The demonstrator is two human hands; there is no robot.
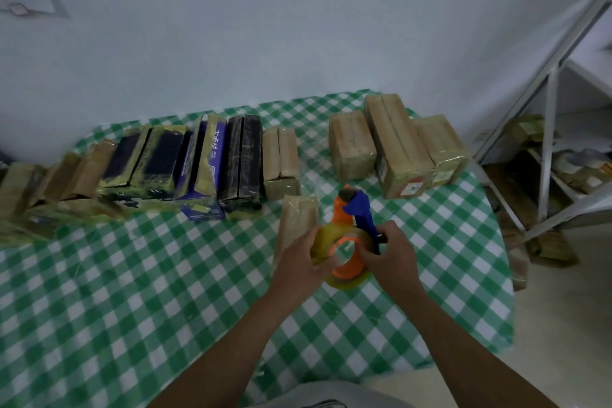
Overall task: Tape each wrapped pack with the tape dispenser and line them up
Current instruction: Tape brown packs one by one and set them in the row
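Note:
An orange and blue tape dispenser (351,225) with a yellowish clear tape roll hangs over the table's middle. My right hand (389,253) grips its blue handle. My left hand (298,262) holds the tape roll's left side, fingers curled onto it. Just behind my left hand lies a tan wrapped pack (298,219), partly hidden by the hand. A row of wrapped packs (165,166), tan, black and purple, runs along the table's back left. Three more tan packs (397,146) stand at the back right.
The table wears a green and white checked cloth (149,291). A white wall rises behind it. A metal rack (549,129) with bundled goods stands at the right, beyond the table's edge. More tan packs lie on the floor there.

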